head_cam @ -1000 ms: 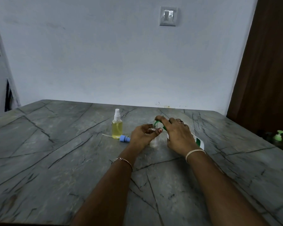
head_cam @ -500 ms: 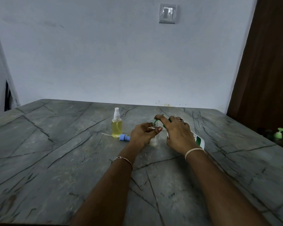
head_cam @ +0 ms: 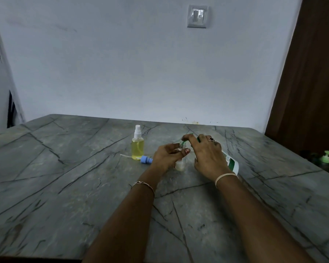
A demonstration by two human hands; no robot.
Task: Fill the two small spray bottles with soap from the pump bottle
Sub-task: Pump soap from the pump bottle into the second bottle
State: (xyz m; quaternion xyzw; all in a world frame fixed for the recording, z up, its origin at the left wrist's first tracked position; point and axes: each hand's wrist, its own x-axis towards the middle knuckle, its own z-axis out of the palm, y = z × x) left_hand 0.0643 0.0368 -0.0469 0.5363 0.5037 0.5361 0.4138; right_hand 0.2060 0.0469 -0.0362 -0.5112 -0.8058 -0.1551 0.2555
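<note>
My left hand [head_cam: 167,157] holds a small clear spray bottle [head_cam: 179,165] upright on the grey stone table [head_cam: 65,186], thumb and fingers pinching it near the neck. A little pale liquid shows at its bottom. My right hand [head_cam: 207,156] grips the white pump bottle [head_cam: 231,162], tilted toward the small bottle, with a finger on the green pump head [head_cam: 183,142] whose nozzle is over the open neck. A second spray bottle [head_cam: 137,147] full of yellow soap, its white sprayer on, stands to the left.
A blue sprayer cap [head_cam: 146,160] with its thin white tube lies on the table beside the yellow bottle. A green pump top [head_cam: 325,157] shows in the dark area off the table's right edge. A wall stands behind the table, a brown door at right.
Both hands stay in the same place at the small bottle. The right hand's finger on the pump head has shifted slightly; a little more pale liquid shows in the small bottle.
</note>
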